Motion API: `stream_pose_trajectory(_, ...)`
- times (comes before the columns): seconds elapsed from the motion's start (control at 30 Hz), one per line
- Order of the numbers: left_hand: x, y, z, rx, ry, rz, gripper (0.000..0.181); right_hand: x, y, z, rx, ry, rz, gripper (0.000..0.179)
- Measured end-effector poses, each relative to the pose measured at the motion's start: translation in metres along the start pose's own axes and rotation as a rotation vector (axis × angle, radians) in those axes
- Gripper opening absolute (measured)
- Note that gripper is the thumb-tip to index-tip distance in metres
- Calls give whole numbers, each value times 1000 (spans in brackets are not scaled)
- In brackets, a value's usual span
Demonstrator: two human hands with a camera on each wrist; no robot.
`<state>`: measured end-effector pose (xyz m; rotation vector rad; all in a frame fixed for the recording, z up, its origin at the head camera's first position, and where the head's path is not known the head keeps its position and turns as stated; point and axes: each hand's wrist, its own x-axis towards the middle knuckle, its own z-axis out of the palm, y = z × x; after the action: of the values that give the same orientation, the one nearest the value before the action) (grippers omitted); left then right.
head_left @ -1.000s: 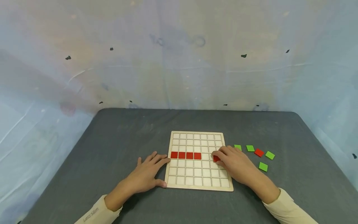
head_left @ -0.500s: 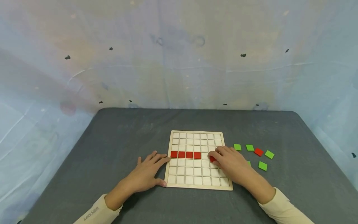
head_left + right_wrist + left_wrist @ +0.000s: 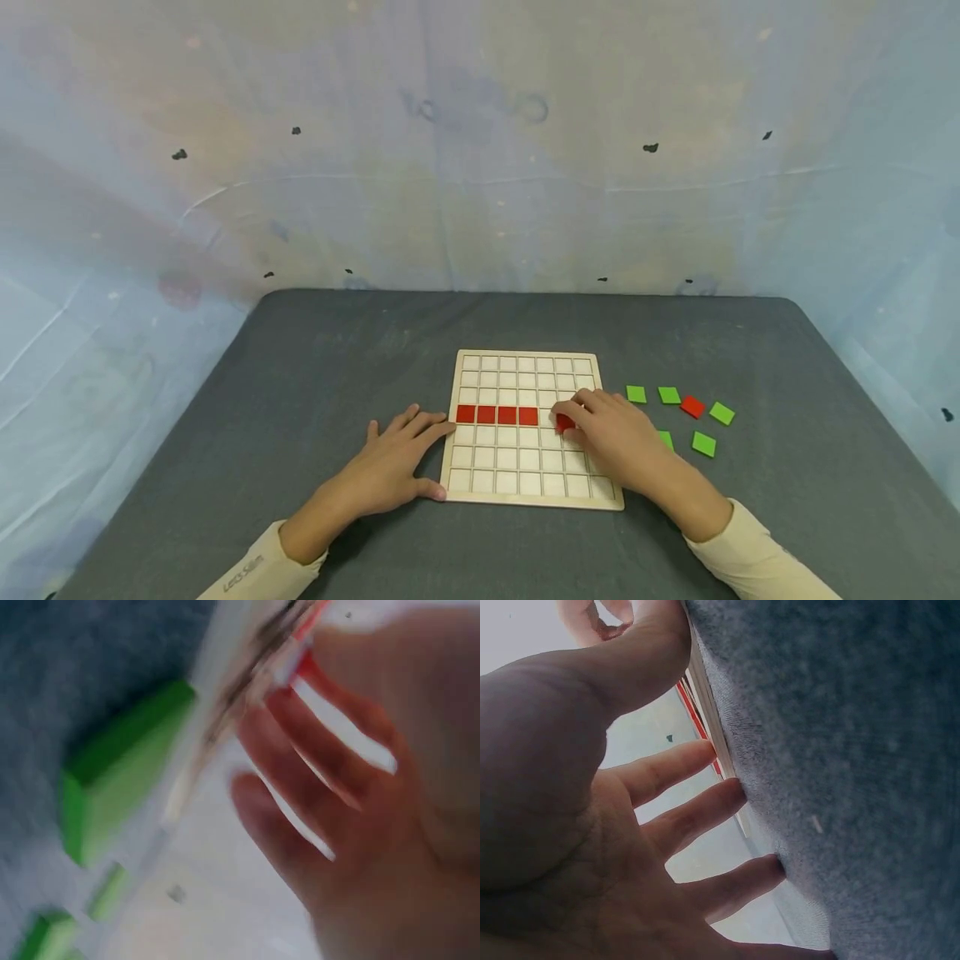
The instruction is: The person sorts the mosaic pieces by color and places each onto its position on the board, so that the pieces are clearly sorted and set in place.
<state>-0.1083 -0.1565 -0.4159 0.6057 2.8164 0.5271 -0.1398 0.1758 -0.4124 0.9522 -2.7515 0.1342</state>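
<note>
1. My right hand [image 3: 611, 433] pinches a red tile [image 3: 564, 422] at its fingertips, low over the grid board [image 3: 525, 493], just at 3 o'clock of the row of four red tiles [image 3: 497, 414].
2. My left hand [image 3: 390, 467] lies flat, fingers spread, against the board's 9 o'clock edge.
3. The tile looks thin, stiff, light and smooth; I judge an edge pinch holds it best.
4. The head view shows grid and spare green tiles [image 3: 669, 395]; the right wrist view, blurred, shows a green tile's thickness [image 3: 120, 769]; the left wrist view shows fingers [image 3: 676, 769] meeting the board's rim.
</note>
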Motion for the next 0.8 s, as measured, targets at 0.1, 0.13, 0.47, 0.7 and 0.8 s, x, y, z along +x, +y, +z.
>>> stream_pose_trajectory(0.1, 1, 0, 0, -1, 2, 9, 85, 4, 4, -6, 29, 29, 0, 35)
stream_pose_trajectory(0.13, 1, 0, -1, -1, 2, 10, 85, 6, 6, -9, 41, 31, 0, 35)
stream_pose_trajectory(0.47, 0, 0, -1, -11, -1, 12, 85, 27, 7, -12, 110, 8, -36, 35)
stream_pose_trajectory(0.7, 0, -1, 0, -11, 4, 17, 84, 33, 6, -4, 144, 6, -36, 33)
stream_pose_trajectory(0.8, -1, -1, 0, -11, 6, 16, 84, 34, 5, -1, 141, -10, -25, 32)
